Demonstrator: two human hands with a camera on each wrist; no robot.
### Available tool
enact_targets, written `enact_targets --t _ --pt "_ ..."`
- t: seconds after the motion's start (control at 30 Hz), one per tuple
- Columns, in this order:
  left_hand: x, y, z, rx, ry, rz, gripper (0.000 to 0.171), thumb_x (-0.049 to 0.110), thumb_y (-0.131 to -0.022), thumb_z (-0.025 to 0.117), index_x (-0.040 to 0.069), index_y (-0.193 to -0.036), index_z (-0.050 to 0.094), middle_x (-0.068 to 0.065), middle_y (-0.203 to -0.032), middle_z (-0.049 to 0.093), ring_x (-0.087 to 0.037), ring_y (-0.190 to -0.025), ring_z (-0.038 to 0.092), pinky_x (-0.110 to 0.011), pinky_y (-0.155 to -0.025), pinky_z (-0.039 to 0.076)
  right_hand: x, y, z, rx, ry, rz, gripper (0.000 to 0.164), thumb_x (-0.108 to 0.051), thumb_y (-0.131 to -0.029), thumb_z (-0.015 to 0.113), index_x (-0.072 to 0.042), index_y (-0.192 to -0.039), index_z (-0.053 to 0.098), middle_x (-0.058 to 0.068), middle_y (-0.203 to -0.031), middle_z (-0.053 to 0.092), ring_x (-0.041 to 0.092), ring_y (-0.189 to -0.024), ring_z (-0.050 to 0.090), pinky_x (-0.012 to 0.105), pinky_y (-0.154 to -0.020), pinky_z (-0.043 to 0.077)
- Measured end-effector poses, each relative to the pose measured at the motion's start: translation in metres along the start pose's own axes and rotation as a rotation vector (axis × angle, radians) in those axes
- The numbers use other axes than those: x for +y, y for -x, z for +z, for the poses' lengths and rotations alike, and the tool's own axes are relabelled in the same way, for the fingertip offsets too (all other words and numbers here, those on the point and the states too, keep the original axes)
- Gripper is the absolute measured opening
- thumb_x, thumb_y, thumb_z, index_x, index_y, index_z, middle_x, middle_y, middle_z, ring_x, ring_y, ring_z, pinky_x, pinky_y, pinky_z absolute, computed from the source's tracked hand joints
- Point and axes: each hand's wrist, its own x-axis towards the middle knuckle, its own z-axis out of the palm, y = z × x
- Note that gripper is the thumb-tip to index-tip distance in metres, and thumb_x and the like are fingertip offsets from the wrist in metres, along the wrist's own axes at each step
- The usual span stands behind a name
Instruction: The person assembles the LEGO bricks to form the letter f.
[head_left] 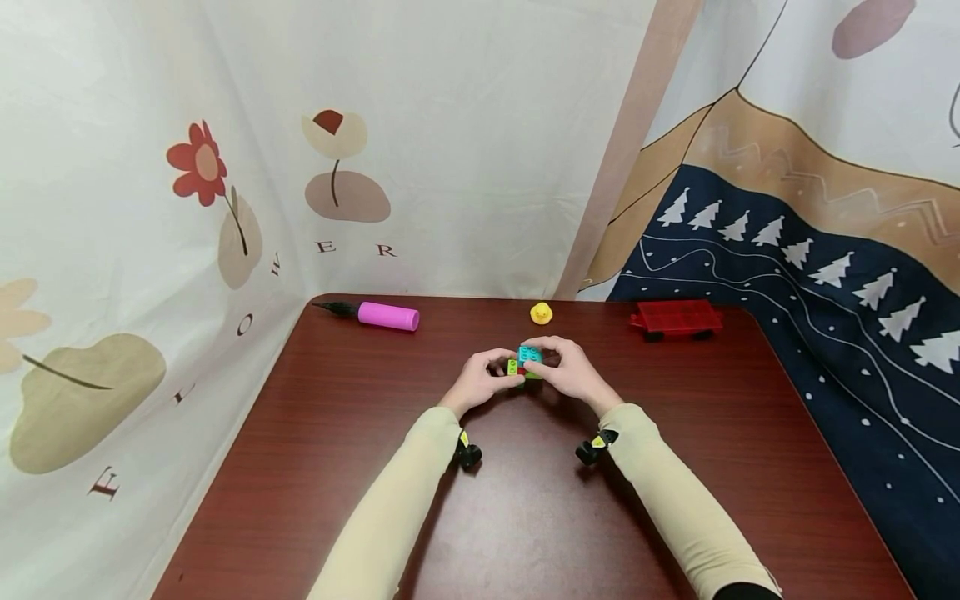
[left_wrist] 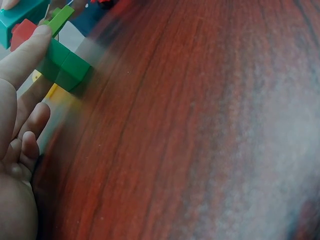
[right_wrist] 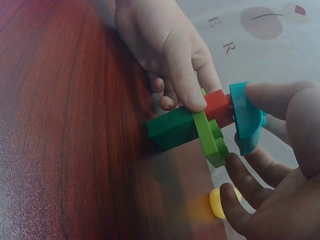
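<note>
Above the table, my left hand [head_left: 477, 385] grips a small stack of toy building bricks between thumb and fingers. Dark green bricks [right_wrist: 172, 129] form its bottom, a lime green plate [right_wrist: 211, 141] crosses the middle, and a red brick [right_wrist: 218, 107] is on top. My right hand [head_left: 572, 370] pinches a teal brick [right_wrist: 246, 119] with a curved side. In the right wrist view the teal brick sits against the red brick's studs, slightly tilted, with a red stud showing between them. Whether they are pressed fully together I cannot tell.
Behind the hands, a yellow rubber duck [head_left: 541, 313] stands near the table's back edge. A pink cylinder with a black tip [head_left: 388, 316] lies at the back left. At the back right is a red toy wagon [head_left: 678, 318] with black wheels. Printed cloth hangs behind the brown table [head_left: 517, 517].
</note>
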Motion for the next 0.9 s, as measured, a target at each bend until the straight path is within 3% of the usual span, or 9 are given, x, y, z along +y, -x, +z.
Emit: enact_targets --t 0.5,0.9 --pt "-0.0028 0.0007 0.0010 -0.002 -0.012 0.014 0.039 0.024 -0.091 0.086 0.014 -0.127 0.074 -0.002 -0.093 0.068 -0.015 -0.082 0.059 -0.028 -0.070 0.048 -0.0013 0.0015 0.0012 -0.003 0.024 -0.003 0.035 -0.021 -0.097 0.078 -0.011 -0.131 0.073 0.013 -0.124 0.067 0.026 -0.106 0.065 0.047 -0.095 0.057" --pt "-0.0034 -0.0002 0.0006 0.000 0.000 0.022 0.039 0.024 -0.091 0.086 0.014 -0.126 0.074 -0.002 -0.094 0.069 -0.015 -0.083 0.060 -0.028 -0.070 0.049 -0.0037 -0.0019 0.0034 0.018 0.101 -0.072 0.027 -0.019 -0.098 0.078 -0.012 -0.124 0.073 0.009 -0.114 0.067 0.023 -0.101 0.065 0.041 -0.091 0.059"
